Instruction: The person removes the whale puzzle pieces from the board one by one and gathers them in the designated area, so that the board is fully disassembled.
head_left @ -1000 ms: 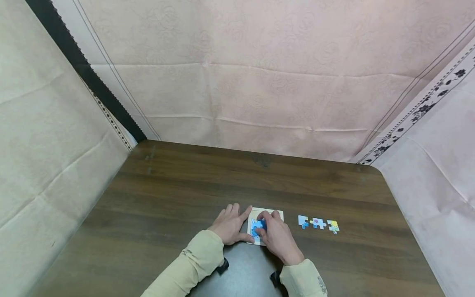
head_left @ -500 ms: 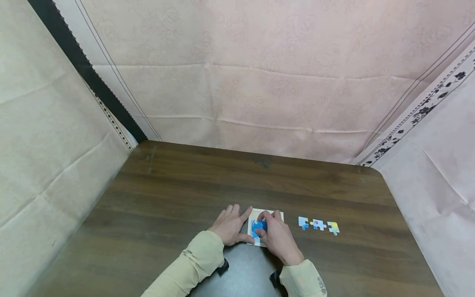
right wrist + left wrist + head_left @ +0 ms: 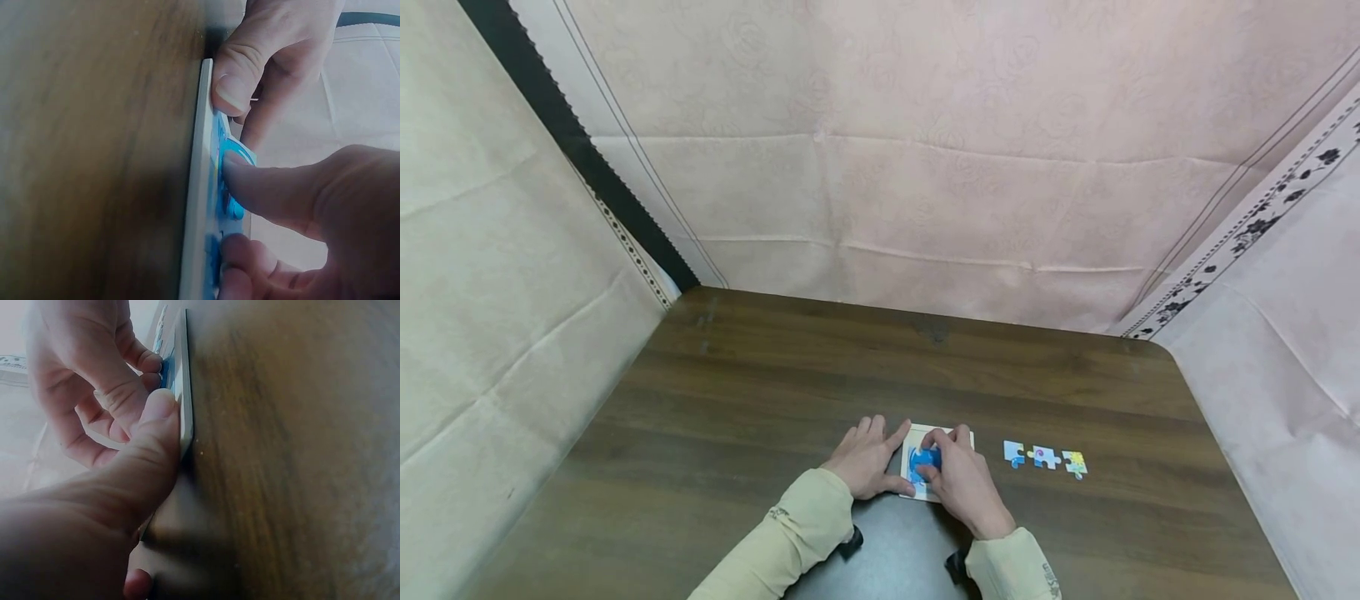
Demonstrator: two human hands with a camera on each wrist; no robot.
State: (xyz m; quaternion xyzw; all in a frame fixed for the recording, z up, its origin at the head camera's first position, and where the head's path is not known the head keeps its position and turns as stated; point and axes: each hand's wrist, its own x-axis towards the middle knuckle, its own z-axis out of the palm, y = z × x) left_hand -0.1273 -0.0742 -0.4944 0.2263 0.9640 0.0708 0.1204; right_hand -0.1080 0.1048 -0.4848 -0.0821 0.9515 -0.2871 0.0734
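A small pale puzzle board (image 3: pixel 919 432) lies near the table's front edge, with blue pieces in its lower left part. My left hand (image 3: pixel 867 460) is spread at its left side, index fingertip at the far corner and thumb pressing the near corner. My right hand (image 3: pixel 966 483) reaches over the board from the right. Between its thumb and fingers it pinches a blue puzzle piece (image 3: pixel 237 148), which stands tilted just above the board's face in the right wrist view. The right hand hides the board's right part.
To the right of the board, three loose puzzle pieces (image 3: pixel 1043 456) lie in a row on the brown wooden table (image 3: pixel 820 358). A dark grey surface (image 3: pixel 898 550) lies between the forearms. Pale cloth (image 3: pixel 925 208) hangs behind the table and at both sides.
The blue puzzle piece has turned slightly under my right fingers, over the board's left part. Both hands are otherwise nearly still, and the head view has shifted a little.
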